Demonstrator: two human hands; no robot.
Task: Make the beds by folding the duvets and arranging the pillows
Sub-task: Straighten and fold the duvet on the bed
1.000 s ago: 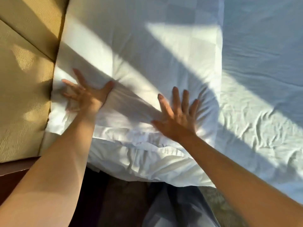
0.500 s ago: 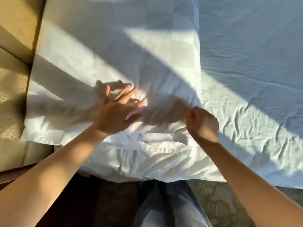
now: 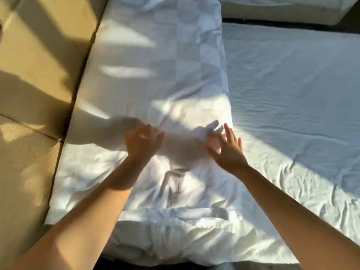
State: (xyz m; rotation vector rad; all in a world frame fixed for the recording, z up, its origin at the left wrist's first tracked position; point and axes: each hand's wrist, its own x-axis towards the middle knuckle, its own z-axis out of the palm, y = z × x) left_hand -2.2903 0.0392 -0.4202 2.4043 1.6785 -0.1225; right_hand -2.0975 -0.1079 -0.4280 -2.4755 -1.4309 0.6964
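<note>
A large white pillow (image 3: 155,78) with a checked weave lies along the head of the bed, against the tan headboard (image 3: 37,61). Its near end is creased. My left hand (image 3: 142,142) hovers over the pillow's near middle, fingers loosely curled and blurred, holding nothing. A little to its right, close to the pillow's right edge, my right hand (image 3: 227,148) is spread open just above the fabric. The white bed sheet (image 3: 292,98) stretches out to the right, wrinkled near the front. No duvet shows on this bed.
The padded headboard runs down the left side. A dark gap (image 3: 272,24) at the top separates this bed from a second white bed (image 3: 272,6). Rumpled white bedding (image 3: 175,246) hangs over the near edge. Sunlight and shadows stripe everything.
Both hands were flat on the pillow, then came together near its middle with the right one in a fist. Now the right hand is open again and the view has pulled back.
</note>
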